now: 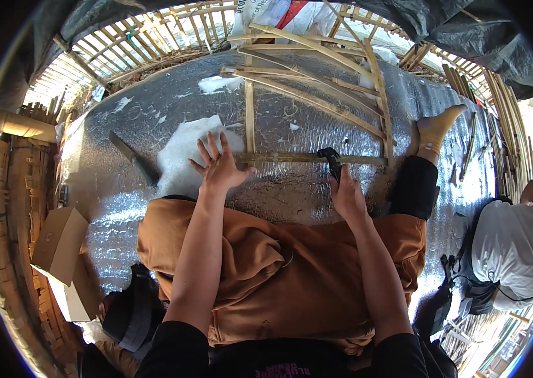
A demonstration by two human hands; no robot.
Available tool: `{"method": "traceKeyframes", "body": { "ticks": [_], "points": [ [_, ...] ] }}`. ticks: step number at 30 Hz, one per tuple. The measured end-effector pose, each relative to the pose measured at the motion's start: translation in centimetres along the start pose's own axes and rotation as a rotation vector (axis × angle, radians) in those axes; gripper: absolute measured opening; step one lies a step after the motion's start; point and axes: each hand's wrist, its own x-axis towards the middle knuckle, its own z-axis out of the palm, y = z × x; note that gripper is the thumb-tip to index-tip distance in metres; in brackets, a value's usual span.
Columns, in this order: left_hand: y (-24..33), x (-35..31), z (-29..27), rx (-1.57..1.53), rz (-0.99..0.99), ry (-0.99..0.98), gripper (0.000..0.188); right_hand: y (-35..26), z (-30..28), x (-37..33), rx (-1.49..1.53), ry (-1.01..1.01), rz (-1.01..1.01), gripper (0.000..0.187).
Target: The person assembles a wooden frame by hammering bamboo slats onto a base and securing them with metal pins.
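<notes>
Your right hand (349, 194) is gripping a black hammer (333, 166), its head sitting over the near strip (291, 157) of a bamboo frame (249, 120). Your left hand (219, 169) is spreading wide, holding nothing, above a white pad (179, 150). You are seemingly working that strip; striking probably calls for steadying it first. A knife (133, 156) is lying leftward, your foot (438, 130) bordering rightward, silvery mat (165, 101) stretching beyond.

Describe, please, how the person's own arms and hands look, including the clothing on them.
The left hand and right hand are both ungloved, and the forearms are bare. Plain black sleeves cover the upper arms and end near the elbows. They match a black shirt with purplish lettering on its front.
</notes>
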Motion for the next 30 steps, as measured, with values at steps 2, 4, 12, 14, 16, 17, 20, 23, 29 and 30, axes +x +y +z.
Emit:
{"method": "traceKeyframes", "body": {
  "ticks": [2,4,12,14,16,17,20,23,29,30],
  "points": [
    [-0.9,0.5,0.1,-0.009,-0.016,-0.025,0.134,0.0,0.2,-0.1,-0.005,0.018,-0.019,0.038],
    [-1.5,1.0,0.4,-0.018,-0.035,-0.046,0.137,-0.3,0.2,0.0,-0.007,0.037,-0.041,0.037],
    [-0.6,1.0,1.7,-0.001,0.023,0.0,0.138,0.4,0.5,0.3,0.002,0.0,-0.007,0.042],
    [-0.5,0.9,1.9,0.026,0.026,0.011,0.136,0.3,0.3,0.3,-0.008,-0.026,0.013,0.044],
    [-0.7,0.8,2.0,0.05,0.013,0.024,0.134,-0.6,-0.1,0.4,-0.016,-0.061,0.019,0.046],
    [-0.7,0.7,1.9,0.045,0.025,0.036,0.135,-1.3,-0.6,0.3,0.002,-0.089,0.024,0.043],
    [-0.2,0.7,1.7,0.037,0.017,0.047,0.136,-4.3,-2.4,0.4,-0.021,-0.184,-0.032,0.044],
    [-0.5,1.2,1.9,0.021,0.002,0.031,0.14,-7.2,-1.8,-0.3,-0.085,-0.12,-0.234,0.045],
    [-0.2,0.5,1.3,0.012,-0.02,0.012,0.138,-14.1,-0.6,0.0,0.179,-0.025,-0.262,0.031],
    [0.0,0.4,1.2,0.001,-0.021,0.012,0.138,-13.8,0.6,0.2,0.03,-0.021,-0.254,0.029]
  ]
}}
